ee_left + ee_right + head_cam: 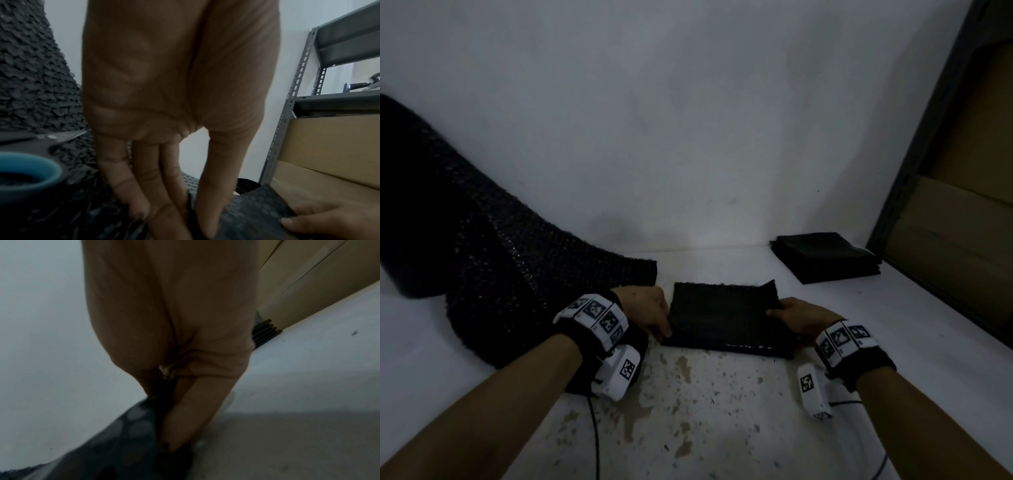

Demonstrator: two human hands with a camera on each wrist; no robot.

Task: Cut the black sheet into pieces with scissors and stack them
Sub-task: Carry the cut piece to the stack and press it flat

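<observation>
Your left hand [650, 313] and right hand [796, 317] each pinch an end of a cut rectangular black textured piece [726, 317] on the stained white floor [688, 411]. Left lies the large black textured sheet [482, 246]; farther right, a stack of black cut pieces [825, 257].

Left hand [650, 313] and right hand [803, 318] apparently each pinch opposite edges.

The white floor [722, 411] — stained near the front — carries a black sheet [493, 260], a cut piece [726, 320] and a stack [825, 257].
</observation>
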